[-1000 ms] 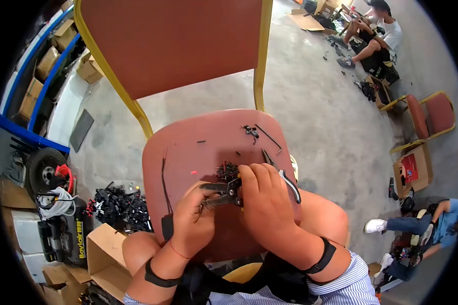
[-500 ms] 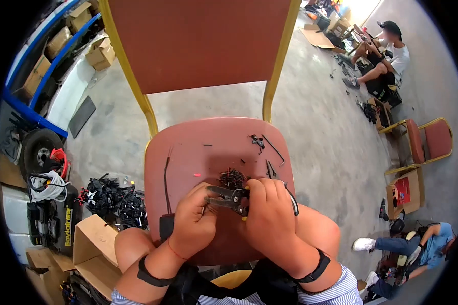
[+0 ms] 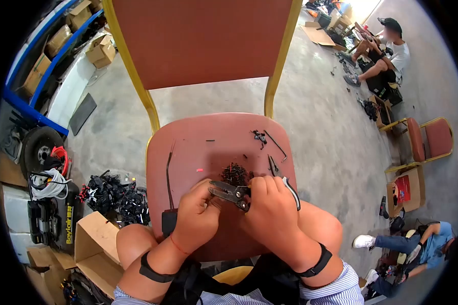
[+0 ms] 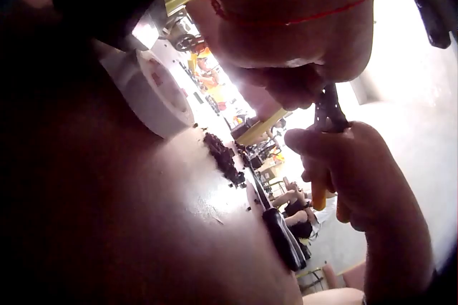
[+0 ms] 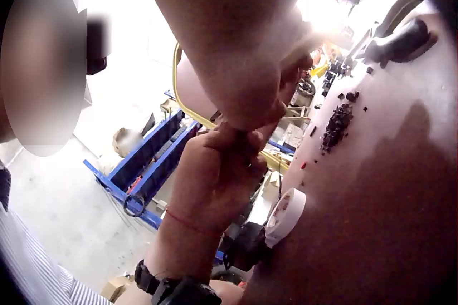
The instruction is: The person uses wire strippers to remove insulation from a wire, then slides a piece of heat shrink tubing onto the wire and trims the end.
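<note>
My right hand [image 3: 269, 208] grips a dark wire stripper [image 3: 234, 194]; its yellow handles [image 4: 319, 196] show below that hand in the left wrist view. The tool's jaws point left, over the chair seat. At their tips my left hand [image 3: 197, 211] has its fingers curled and pinches thin dark wire strands [image 3: 217, 203], mostly hidden by the fingers. Just beyond the tool lies a heap of small black and red clippings [image 3: 233, 174]. Pliers [image 3: 292, 193] with dark, light-edged handles lie beside my right hand.
On the seat [image 3: 198, 127] are a hex key [image 3: 276, 145], small black parts [image 3: 259, 137], a black box [image 3: 169, 222] with a cable, and a white tape roll [image 5: 286, 215]. A cardboard box [image 3: 99, 244] stands by my left knee. Two people sit at the right.
The head view has shifted, so the chair appears lower and farther right than a second ago. The wire stripper has tilted slightly, with its yellow handles now less visible. Both hands keep their hold.
</note>
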A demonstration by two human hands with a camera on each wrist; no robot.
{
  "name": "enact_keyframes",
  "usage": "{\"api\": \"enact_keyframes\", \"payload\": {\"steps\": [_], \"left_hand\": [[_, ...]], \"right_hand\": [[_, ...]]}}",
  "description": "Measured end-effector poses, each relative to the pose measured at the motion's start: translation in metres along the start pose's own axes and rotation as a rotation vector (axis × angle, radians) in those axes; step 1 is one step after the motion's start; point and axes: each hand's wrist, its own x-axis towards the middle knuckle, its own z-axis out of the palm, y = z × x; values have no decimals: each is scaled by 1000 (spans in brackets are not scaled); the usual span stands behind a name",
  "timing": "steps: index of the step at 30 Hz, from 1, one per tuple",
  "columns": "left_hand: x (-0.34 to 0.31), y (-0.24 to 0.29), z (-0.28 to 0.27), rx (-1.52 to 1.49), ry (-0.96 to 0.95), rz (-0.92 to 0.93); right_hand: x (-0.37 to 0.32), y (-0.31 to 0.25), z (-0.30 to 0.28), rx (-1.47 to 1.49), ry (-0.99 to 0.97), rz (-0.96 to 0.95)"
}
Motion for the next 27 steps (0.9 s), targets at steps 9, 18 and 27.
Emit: {"api": "enact_keyframes", "payload": {"steps": [9,18,27], "left_hand": [[0,2,1,-87,-12,-128],[2,3,0,-67,-19,-134],[1,14,0,125,-46,-12]], "right_hand": [[-1,1,4,-31,-13,11],[-6,1,9,-63,-26,37],[-7,1,13,-3,35,62]]}}
